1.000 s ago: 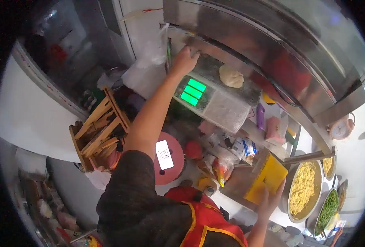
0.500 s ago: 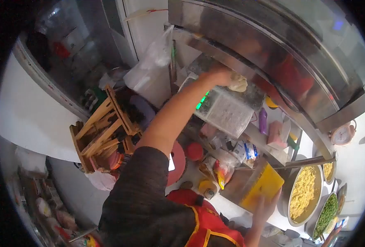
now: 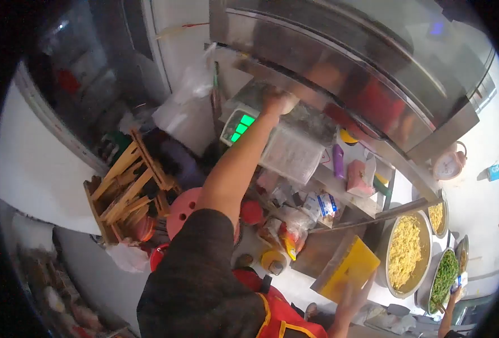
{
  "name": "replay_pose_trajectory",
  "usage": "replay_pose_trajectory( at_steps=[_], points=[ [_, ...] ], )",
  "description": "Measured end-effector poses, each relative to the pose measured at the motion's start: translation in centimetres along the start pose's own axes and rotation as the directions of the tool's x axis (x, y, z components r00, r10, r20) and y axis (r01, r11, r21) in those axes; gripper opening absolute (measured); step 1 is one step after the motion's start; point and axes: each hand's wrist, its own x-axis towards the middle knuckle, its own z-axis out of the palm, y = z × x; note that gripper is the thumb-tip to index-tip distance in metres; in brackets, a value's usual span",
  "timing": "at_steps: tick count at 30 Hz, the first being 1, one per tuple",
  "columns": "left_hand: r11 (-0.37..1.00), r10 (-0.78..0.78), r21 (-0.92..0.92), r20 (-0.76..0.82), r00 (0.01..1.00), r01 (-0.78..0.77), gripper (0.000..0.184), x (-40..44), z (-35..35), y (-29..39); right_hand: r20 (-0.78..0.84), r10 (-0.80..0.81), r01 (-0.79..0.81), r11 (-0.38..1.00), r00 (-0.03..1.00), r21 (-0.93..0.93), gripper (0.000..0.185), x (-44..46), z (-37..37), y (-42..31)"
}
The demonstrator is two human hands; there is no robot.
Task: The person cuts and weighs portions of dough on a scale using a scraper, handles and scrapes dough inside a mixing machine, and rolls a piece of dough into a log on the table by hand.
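My left hand (image 3: 281, 102) reaches far forward over a dark, floury work surface (image 3: 311, 124) beneath the steel hood. Its fingers are curled around a pale lump that looks like dough (image 3: 289, 107), mostly hidden by the hand. Under and beside that wrist sits a kitchen scale (image 3: 239, 125) with a lit green display. A clear plastic tray (image 3: 291, 155) lies to the right of the forearm. Low on the right, my right hand (image 3: 352, 297) grips the near edge of a yellow rectangular board (image 3: 352, 269); the fingers are blurred.
Metal bowls hold yellow shredded food (image 3: 405, 252) and chopped greens (image 3: 445, 279) at right. Another person's hand (image 3: 455, 295) is beside them. A steel hood (image 3: 339, 73) overhangs the surface. Wooden folding stools (image 3: 126, 186) and a pink round stool (image 3: 184, 211) stand at left.
My left hand has drawn left, and the pale lump no longer shows beyond its fingers. The yellow board has come nearer to me with my right hand. The view has shifted slightly.
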Motion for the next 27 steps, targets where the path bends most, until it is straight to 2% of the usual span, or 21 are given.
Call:
replay_pose_trajectory(
  at_steps=[1,2,4,6,8,9,10,12,13,15,16,18,19,20,21,22,24,25,27],
  points=[
    [0.922,-0.228,-0.332,-0.043,0.973,0.201,0.05,-0.8,-1.2,0.2,0.005,0.001,-0.001,1.0,1.0,0.025,0.071,-0.4,-0.4,0.2],
    [0.85,-0.241,-0.463,0.085,0.967,0.252,0.052,-2.5,-2.7,-0.2,0.019,-0.002,0.001,0.999,1.0,0.052,0.072,-0.9,-0.9,0.5],
    [0.653,-0.18,-0.677,0.299,0.937,0.341,0.056,-8.5,-6.5,-0.4,0.06,-0.02,0.014,0.995,0.998,0.101,0.064,-1.4,-1.5,1.8],
    [0.591,-0.032,-0.719,0.431,0.902,0.364,0.051,-17.5,-10.6,0.1,0.121,-0.083,0.07,0.991,0.989,0.111,0.062,-1.9,-1.7,3.5],
    [0.41,0.002,-0.832,0.411,0.912,0.374,0.054,-24.7,-14.7,-9.3,0.192,-0.189,0.172,0.98,0.963,0.1,0.061,-2.7,-0.8,5.2],
    [0.571,-0.17,-0.768,0.234,0.957,0.289,0.055,-33.0,-16.9,-5.6,0.282,-0.085,0.029,0.98,0.956,0.197,0.058,-3.4,-0.1,5.5],
    [0.616,-0.247,-0.738,0.15,0.957,0.275,0.059,-40.2,-18.8,-4.7,0.344,-0.116,0.047,0.978,0.932,0.203,0.058,-4.9,0.6,4.4],
    [0.664,-0.341,-0.698,0.035,0.939,0.267,0.061,-53.6,-22.5,-5.5,0.536,-0.296,0.066,0.911,0.791,0.406,0.058,-7.1,2.7,6.0],
    [0.67,-0.361,-0.694,0.006,0.933,0.264,0.059,-59.8,-24.4,-7.1,0.611,-0.327,0.107,0.924,0.721,0.368,0.059,-8.5,4.0,7.7],
    [0.766,-0.411,-0.606,-0.208,0.888,0.213,0.048,-71.9,-25.5,-7.2,0.727,-0.404,0.232,0.915,0.555,0.331,0.059,-10.9,7.4,9.1],
    [0.799,-0.44,-0.562,-0.303,0.845,0.215,0.044,-77.7,-25.8,-6.9,0.781,-0.426,0.239,0.904,0.457,0.354,0.056,-14.0,8.4,7.8],
    [0.673,-0.491,-0.738,-0.386,0.781,0.058,0.044,-87.5,-26.3,-7.7,0.853,-0.455,0.251,0.883,0.255,0.396,0.051,-21.1,8.4,4.6],
    [0.466,-0.482,-0.875,-0.377,0.791,-0.132,0.044,-92.1,-26.9,-9.7,0.826,-0.536,0.23,0.838,0.175,0.496,0.05,-23.3,9.5,5.4],
    [0.211,-0.445,-0.928,-0.37,0.815,-0.306,0.045,-96.4,-26.7,-10.6,0.787,-0.61,0.193,0.786,0.091,0.587,0.049,-25.6,10.6,6.1],
    [0.493,-0.409,-0.8,-0.56,0.72,-0.342,0.048,-100.1,-25.7,-7.5,0.802,-0.597,0.078,0.799,-0.016,0.597,0.056,-28.8,10.5,5.0],
    [0.611,-0.384,-0.703,-0.665,0.64,-0.364,0.048,-103.7,-25.7,-6.4,0.807,-0.58,-0.03,0.814,-0.107,0.581,0.062,-32.2,10.0,3.8],
    [0.755,-0.347,-0.538,-0.813,0.468,-0.375,0.048,-111.5,-26.8,-5.5,0.792,-0.542,-0.04,0.831,-0.282,0.554,0.061,-39.7,9.2,1.2],
    [0.827,-0.317,-0.446,-0.872,0.373,-0.341,0.049,-115.7,-27.6,-5.5,0.78,-0.517,-0.038,0.841,-0.352,0.54,0.06,-43.7,8.4,0.2],
    [0.983,-0.158,-0.172,-0.973,0.165,-0.069,0.05,-125.9,-29.7,-7.0,0.75,-0.481,-0.053,0.855,-0.454,0.517,0.058,-51.8,6.1,-0.4]
  ],
)
